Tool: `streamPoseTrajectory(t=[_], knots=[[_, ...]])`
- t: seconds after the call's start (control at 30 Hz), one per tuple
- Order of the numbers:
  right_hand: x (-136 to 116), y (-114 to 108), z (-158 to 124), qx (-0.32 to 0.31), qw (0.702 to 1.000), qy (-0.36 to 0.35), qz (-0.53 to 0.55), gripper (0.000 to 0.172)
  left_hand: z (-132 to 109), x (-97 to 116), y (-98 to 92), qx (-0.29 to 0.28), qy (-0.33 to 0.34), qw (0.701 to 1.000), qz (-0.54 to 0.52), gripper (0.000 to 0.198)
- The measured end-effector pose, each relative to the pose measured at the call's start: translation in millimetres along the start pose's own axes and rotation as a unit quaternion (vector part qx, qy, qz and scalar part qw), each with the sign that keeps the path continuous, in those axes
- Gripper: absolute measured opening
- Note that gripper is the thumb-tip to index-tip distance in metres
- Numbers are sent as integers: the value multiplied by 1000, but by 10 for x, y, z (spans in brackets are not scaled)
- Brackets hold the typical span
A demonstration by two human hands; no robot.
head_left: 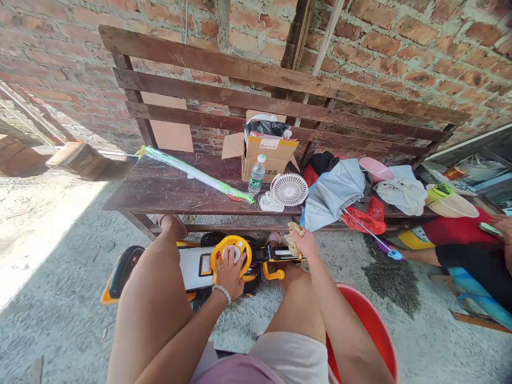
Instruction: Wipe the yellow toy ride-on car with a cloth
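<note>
– Purple shirt [240, 372] and light shorts [294, 354] right up close in the head view, bare knees either side. Past those is a yellow, black and white toy car [194, 269] on the concrete floor [248, 320], sideways on, just in front of the worktop [160, 189].

– Nice. What are the hands up to?

– Left hand [230, 274], the one with the beaded bracelet [222, 293], lies over the steering wheel [240, 248], fingers stretched across the middle. Honestly can't tell if it's gripping the rim. Right hand [306, 242] is closed around a bunched tan cloth [293, 244], over by the car's dark bar [262, 253].

– And that red thing under the right arm?

– Big red tub [370, 325], partly hidden by the arm.

– Worktop looks busy lol.

– Yep. From left: a long plastic-wrapped stick [196, 172] lying at a slant, an open cardboard box [274, 154], a water bottle [256, 176] standing in front of it, and a little white fan [289, 189] beside that. Then a silver umbrella [334, 189], half folded, with a red bag [372, 210] next to it.

– Anybody else around?

– Someone in dark shorts [460, 261] over at the right edge, mostly cut off.
</note>
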State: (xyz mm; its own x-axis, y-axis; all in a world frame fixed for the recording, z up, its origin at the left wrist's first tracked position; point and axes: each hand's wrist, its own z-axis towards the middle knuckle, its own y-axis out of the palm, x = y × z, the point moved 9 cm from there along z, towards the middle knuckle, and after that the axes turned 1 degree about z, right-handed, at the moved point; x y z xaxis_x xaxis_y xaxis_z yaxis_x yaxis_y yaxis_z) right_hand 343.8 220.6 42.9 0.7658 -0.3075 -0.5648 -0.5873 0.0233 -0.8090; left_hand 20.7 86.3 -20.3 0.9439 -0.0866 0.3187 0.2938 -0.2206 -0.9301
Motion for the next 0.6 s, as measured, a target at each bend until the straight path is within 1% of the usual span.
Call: streamPoseTrajectory(t=[0.03,0.07,0.13,0.2,0.23,0.27,0.3,0.33,0.37,0.4,0.47,0.53,0.6], knots=[[-159,39,-19,5,999,-9,30,38,-1,5,-5,-2,-2,1000,1,91],[-351,113,-50,3,999,-25,39,40,-2,9,-8,-3,-3,1000,2,91],[-788,335,-162,-10,997,-70,39,44,-5,9,-4,-4,-3,1000,1,92],[-1183,630,-348,-22,992,-121,28,45,-8,-3,6,-2,0,1000,-5,93],[-1329,802,-461,-31,989,-143,17,48,-10,-12,10,-2,2,1000,-7,92],[-1403,991,-571,-48,988,-146,-1,50,-12,-23,13,-3,5,1000,-9,91],[-1402,1182,-672,-70,989,-130,-20,51,-15,-33,13,-5,7,1000,-9,89],[-1340,1341,-759,-85,991,-101,-32,52,-17,-39,11,-9,11,1000,-10,86],[-1207,1445,-828,-87,994,-49,-38,50,-19,-44,5,-13,14,1000,-11,83],[-1118,1533,-895,-95,994,-33,-31,51,-20,-45,-2,-17,17,1000,-15,80],[-944,1606,-994,-103,994,-19,-12,52,-16,-45,-19,-19,20,999,-23,79],[-811,1618,-1090,-111,993,-27,5,54,-4,-48,-28,-14,18,999,-31,84],[-652,1659,-1237,-126,992,-14,9,52,8,-50,-13,-8,15,999,-40,91]])
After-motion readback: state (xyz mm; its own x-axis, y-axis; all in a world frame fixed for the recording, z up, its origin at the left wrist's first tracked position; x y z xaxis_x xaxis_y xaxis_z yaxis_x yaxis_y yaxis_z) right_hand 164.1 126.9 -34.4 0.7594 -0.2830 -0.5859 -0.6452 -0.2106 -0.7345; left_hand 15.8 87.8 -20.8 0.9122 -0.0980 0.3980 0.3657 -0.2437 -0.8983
